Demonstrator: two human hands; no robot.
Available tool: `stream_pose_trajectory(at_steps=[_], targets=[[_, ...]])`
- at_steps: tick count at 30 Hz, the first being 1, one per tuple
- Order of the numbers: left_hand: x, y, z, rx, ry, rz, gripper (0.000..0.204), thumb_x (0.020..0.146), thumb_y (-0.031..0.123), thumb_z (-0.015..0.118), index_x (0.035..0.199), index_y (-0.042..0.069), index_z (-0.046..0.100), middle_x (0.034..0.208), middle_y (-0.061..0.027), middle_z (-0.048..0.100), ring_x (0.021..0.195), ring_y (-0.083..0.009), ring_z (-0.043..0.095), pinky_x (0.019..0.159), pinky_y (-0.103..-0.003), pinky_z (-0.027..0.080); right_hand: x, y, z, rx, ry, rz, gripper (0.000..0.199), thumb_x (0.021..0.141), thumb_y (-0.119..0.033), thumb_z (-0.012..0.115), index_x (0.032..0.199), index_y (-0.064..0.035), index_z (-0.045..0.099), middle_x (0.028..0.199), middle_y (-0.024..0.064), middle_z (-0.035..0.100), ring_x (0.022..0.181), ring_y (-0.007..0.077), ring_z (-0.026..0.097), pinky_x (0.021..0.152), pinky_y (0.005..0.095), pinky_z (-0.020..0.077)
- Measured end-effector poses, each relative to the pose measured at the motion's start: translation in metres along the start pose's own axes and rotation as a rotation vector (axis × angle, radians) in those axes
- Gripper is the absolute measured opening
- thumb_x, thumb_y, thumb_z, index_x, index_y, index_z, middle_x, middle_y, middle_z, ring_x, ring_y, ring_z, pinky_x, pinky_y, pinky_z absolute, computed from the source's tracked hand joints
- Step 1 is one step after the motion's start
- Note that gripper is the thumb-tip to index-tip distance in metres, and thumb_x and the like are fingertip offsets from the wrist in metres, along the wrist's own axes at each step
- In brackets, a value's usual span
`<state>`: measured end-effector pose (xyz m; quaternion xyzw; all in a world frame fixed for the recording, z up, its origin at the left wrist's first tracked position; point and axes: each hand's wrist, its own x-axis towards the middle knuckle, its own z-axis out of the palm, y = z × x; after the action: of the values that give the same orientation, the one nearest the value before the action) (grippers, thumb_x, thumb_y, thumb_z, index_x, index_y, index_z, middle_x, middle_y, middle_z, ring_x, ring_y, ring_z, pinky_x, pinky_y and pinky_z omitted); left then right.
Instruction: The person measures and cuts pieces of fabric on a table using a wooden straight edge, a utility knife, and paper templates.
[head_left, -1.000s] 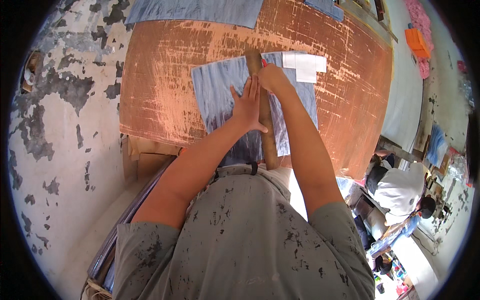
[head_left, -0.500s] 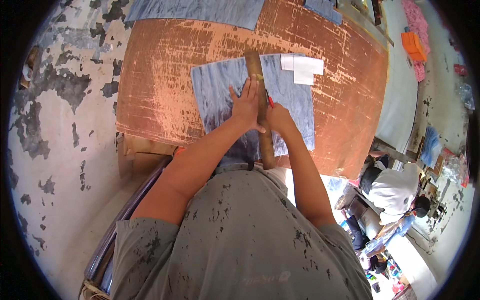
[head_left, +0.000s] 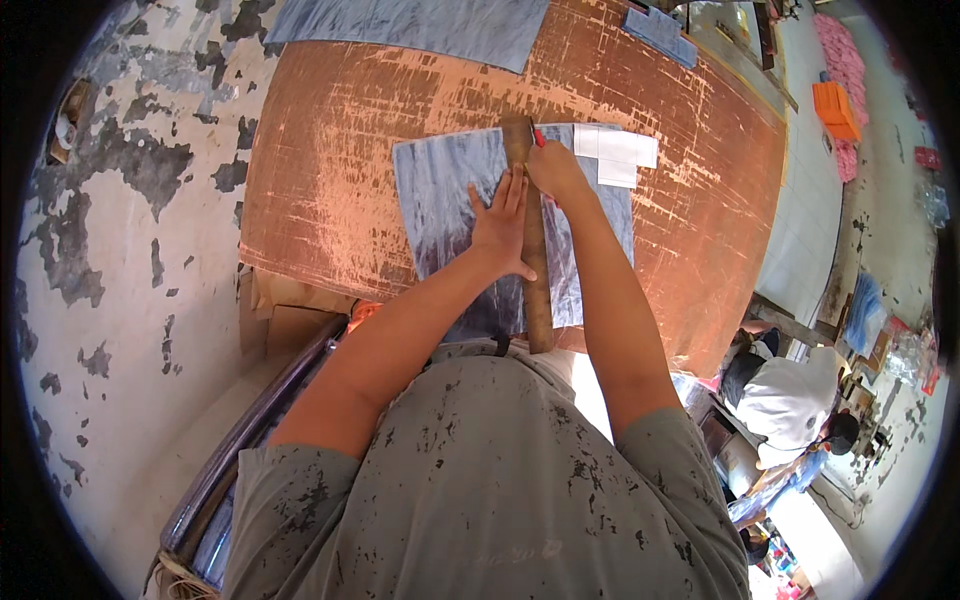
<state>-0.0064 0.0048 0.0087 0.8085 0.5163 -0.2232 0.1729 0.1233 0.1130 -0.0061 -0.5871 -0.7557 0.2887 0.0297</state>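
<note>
A blue-grey marbled sheet (head_left: 445,190) lies on the worn brown table board (head_left: 330,150). Across it, from the far edge toward my body, runs a long brown wooden strip (head_left: 538,290). My left hand (head_left: 497,228) rests flat with fingers spread, pressing on the sheet and the strip's left side. Close to the strip's far end, my right hand (head_left: 557,172) is closed around a slim red tool (head_left: 538,138) along its right edge. The tool's tip and exact kind cannot be made out. White paper pieces (head_left: 615,155) lie at the sheet's far right corner.
Another marbled sheet (head_left: 420,25) lies at the table's far edge, and a small blue-grey stack (head_left: 660,38) at the far right. A person in a white top (head_left: 790,400) is bent over at the right. Wrapped rolls (head_left: 235,450) stand at my left.
My right hand has slid away from me along the strip with the red tool, toward the far end. The left hand stays pressed down. The whole view has shifted slightly.
</note>
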Motion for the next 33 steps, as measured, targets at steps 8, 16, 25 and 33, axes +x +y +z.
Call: stream_pose_trajectory(at_steps=[8,16,25,33], targets=[[0.003,-0.001,-0.005,-0.008,-0.012,0.012,0.170,0.051,0.087,0.085,0.170,-0.004,0.007,0.180,-0.0216,-0.003,0.167,-0.0343,0.001,0.119,-0.083,0.017,-0.027,0.007,0.012,-0.211,-0.131,-0.042,0.042,0.104,-0.022,0.050,0.102,0.0152,0.070,0.098,0.0391,0.071,0.097,0.0483,0.075,0.081,0.0535,0.0608],[0.002,0.000,-0.001,-0.069,0.037,0.009,0.172,0.047,0.082,0.090,0.170,-0.005,0.006,0.179,-0.0204,-0.002,0.167,-0.0335,0.001,0.119,-0.084,0.015,-0.122,-0.009,0.027,0.301,-0.040,0.469,0.048,0.106,-0.031,0.048,0.113,0.0113,0.068,0.107,0.0398,0.070,0.109,0.0583,0.067,0.092,0.0577,0.0559],[-0.003,-0.001,0.004,-0.088,0.037,0.020,0.175,0.046,0.083,0.090,0.169,-0.008,0.004,0.179,-0.0226,-0.006,0.167,-0.0358,0.002,0.120,-0.083,0.017,-0.087,-0.001,-0.006,0.296,-0.004,0.450,0.046,0.109,-0.031,0.045,0.119,0.0110,0.060,0.080,0.0283,0.072,0.053,0.0361,0.070,0.049,0.0477,0.0546],[-0.002,-0.002,-0.002,-0.031,0.017,0.027,0.171,0.051,0.086,0.085,0.169,-0.009,0.007,0.179,-0.0250,-0.006,0.167,-0.0371,-0.001,0.119,-0.084,0.017,0.000,0.001,0.002,0.276,0.029,0.304,0.046,0.107,-0.028,0.045,0.114,0.0145,0.062,0.084,0.0312,0.072,0.056,0.0408,0.071,0.057,0.0530,0.0580]])
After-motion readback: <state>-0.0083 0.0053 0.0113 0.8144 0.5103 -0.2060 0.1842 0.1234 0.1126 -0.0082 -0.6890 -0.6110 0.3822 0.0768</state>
